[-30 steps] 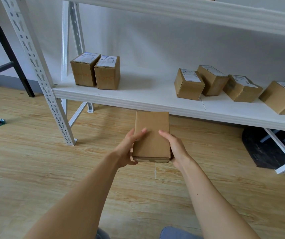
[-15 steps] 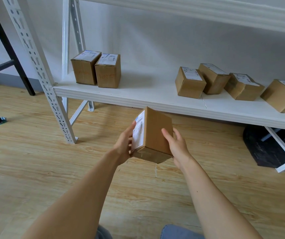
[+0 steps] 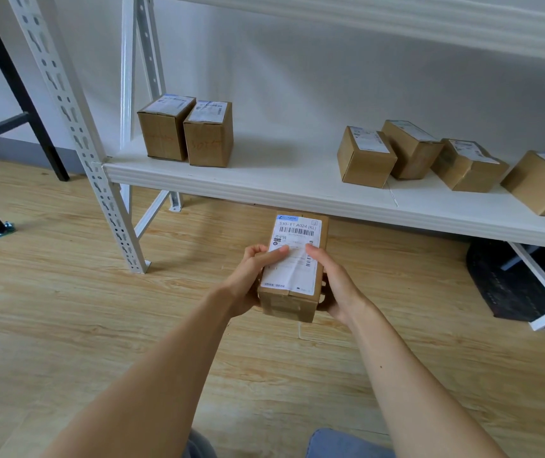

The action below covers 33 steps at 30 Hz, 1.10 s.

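While both hands gripped a small cardboard box (image 3: pixel 292 269) in the air, just in front of and below the front edge of the white shelf (image 3: pixel 281 180), its shipping label (image 3: pixel 294 252) faced up. The left hand (image 3: pixel 251 279) and right hand (image 3: pixel 337 285) each curled round one side, thumbs on the label. Two boxes (image 3: pixel 210 135) stood at the shelf's left and four more boxes (image 3: pixel 365 158) at its right. The held box, it seemed, had yet to be shelved.
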Tool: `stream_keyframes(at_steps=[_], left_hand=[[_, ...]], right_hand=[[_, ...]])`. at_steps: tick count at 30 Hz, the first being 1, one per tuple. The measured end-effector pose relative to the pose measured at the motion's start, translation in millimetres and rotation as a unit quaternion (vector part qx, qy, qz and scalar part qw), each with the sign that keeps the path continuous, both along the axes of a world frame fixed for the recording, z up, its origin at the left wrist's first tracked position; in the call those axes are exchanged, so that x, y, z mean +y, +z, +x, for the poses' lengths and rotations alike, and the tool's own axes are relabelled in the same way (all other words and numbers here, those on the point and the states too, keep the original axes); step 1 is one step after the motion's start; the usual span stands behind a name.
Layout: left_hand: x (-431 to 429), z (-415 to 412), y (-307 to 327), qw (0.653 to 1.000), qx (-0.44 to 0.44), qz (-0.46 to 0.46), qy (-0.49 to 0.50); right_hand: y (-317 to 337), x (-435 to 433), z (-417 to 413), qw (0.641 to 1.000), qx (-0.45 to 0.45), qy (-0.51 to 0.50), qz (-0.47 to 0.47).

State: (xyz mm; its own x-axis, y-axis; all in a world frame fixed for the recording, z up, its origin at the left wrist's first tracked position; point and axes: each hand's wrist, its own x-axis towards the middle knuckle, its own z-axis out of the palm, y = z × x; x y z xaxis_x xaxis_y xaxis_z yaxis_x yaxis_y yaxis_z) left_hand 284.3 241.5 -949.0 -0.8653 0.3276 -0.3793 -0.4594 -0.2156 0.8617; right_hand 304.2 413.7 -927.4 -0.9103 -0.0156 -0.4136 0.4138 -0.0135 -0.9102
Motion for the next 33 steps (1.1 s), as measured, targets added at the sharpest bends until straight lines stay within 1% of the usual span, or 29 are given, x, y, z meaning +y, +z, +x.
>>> stream_keyframes(at_steps=[3, 7, 13, 16, 20, 24, 28, 30, 33], left_hand=[[-2.4, 0.3, -1.6, 1.0, 0.008, -0.012, -0.026], [-0.7, -0.9, -1.5, 1.0, 0.013, -0.012, -0.004], [-3.7, -3.3, 3.8, 1.0, -0.015, -0.015, -0.017], [-4.3, -1.9, 6.6, 0.998, -0.001, -0.054, -0.029], [-7.5, 0.6, 10.9, 0.994, 0.007, -0.092, -0.057], [-9.6, 7.6, 18.6, 0.988, 0.017, -0.13, -0.087], [-11.3, 10.0, 18.7, 0.984, 0.022, -0.16, -0.08], [-10.6, 9.3, 17.9, 0.982, 0.022, -0.173, -0.074], [-7.6, 9.8, 15.2, 0.981, 0.024, -0.186, -0.059]], right_hand=[[-2.7, 0.9, -1.6, 1.0, 0.019, -0.006, 0.01], [-5.3, -2.7, -2.8, 0.998, 0.041, -0.042, 0.006], [-2.4, -2.6, -4.2, 0.997, 0.012, -0.057, -0.055], [1.2, -4.5, -2.9, 0.997, 0.016, -0.056, -0.044], [4.7, -5.7, 0.8, 0.999, 0.023, -0.014, -0.021], [3.9, 0.3, 3.8, 1.0, 0.021, 0.001, -0.002], [3.5, -0.6, 6.1, 0.998, 0.025, 0.034, 0.046], [3.7, -1.4, 7.1, 0.997, 0.035, 0.025, 0.06], [-0.9, -2.1, 8.1, 0.998, 0.033, 0.009, 0.057]])
